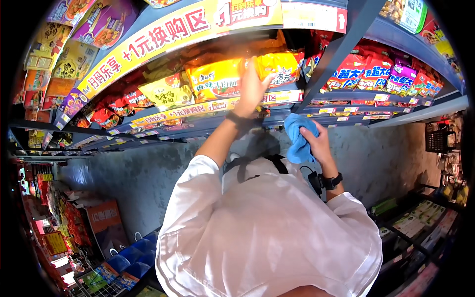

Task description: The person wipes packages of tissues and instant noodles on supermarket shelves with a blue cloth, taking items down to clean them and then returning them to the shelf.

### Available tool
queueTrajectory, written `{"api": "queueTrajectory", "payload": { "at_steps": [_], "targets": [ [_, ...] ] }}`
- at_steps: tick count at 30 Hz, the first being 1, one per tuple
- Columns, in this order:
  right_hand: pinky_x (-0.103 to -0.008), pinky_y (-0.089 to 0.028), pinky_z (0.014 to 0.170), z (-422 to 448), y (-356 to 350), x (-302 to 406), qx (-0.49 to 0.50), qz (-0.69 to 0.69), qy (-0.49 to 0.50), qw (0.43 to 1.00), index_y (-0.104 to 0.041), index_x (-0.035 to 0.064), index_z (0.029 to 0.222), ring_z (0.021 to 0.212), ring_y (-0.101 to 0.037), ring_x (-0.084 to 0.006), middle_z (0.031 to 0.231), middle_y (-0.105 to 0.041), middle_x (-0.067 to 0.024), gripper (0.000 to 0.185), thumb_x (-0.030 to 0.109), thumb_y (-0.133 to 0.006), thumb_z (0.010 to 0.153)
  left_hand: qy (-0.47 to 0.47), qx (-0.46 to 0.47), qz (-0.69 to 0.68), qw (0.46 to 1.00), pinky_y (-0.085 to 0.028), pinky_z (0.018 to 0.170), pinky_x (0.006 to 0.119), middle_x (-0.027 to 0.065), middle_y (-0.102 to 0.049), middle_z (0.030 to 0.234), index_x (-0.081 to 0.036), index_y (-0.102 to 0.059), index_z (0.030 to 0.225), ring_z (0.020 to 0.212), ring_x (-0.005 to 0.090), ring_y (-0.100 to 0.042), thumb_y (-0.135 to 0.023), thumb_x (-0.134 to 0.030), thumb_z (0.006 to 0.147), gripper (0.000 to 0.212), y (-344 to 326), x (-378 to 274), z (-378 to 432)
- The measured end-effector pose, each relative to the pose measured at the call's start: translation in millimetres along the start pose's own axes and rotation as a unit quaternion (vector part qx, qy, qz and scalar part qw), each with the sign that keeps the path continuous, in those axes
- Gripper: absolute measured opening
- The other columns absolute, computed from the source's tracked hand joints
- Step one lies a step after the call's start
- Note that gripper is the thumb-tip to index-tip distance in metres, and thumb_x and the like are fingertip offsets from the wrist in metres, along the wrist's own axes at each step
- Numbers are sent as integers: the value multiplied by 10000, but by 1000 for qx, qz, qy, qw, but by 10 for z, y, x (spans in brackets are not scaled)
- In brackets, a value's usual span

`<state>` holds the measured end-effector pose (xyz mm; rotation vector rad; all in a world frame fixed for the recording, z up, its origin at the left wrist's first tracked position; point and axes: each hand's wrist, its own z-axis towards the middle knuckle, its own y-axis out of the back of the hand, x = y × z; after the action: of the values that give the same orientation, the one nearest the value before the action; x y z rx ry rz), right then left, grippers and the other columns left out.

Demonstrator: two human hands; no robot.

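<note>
My left hand (253, 87) reaches into a shelf bay, its fingers over the gap between an orange noodle packet (217, 80) and a yellow-orange noodle packet (282, 67). The hand is blurred, and whether it grips either packet cannot be told. A pale yellow noodle packet (167, 91) lies to the left of the orange one. Below the shelf edge, out in front of my body, my right hand (317, 139) is closed on a crumpled blue cloth (298, 139), which hangs from the fingers.
A shelf lip with a printed promotion strip (163, 35) curves above my left hand. A dark metal upright (334, 55) parts this bay from red and purple packets (374, 74) on the right. Blue bins (137, 252) stand behind at lower left, a black basket (437, 137) at far right.
</note>
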<state>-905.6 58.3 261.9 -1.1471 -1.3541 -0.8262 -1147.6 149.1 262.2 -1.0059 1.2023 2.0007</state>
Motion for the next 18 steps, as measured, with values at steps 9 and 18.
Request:
{"api": "queueTrajectory", "payload": {
  "at_steps": [9,18],
  "targets": [
    [-222,-461,655,-66,-69,-82,-17,-3,0,1000,-627,-19,946,725,-558,-57,818,-631,-13,178,104,-657,821,-265,-47,285,920,-324,1033,464,238,-297,1387,-71,-404,1324,1280,422,-314,-736,-151,734,682,276,-364,-262],
    [-211,-459,664,35,-387,-79,22,-16,-21,999,-621,-15,939,726,-553,-54,821,-627,-8,177,110,-666,822,-232,52,380,894,-199,1023,636,204,-294,1422,-135,-392,1361,1330,402,-234,-652,-323,776,667,484,-369,-245]
  ]
}}
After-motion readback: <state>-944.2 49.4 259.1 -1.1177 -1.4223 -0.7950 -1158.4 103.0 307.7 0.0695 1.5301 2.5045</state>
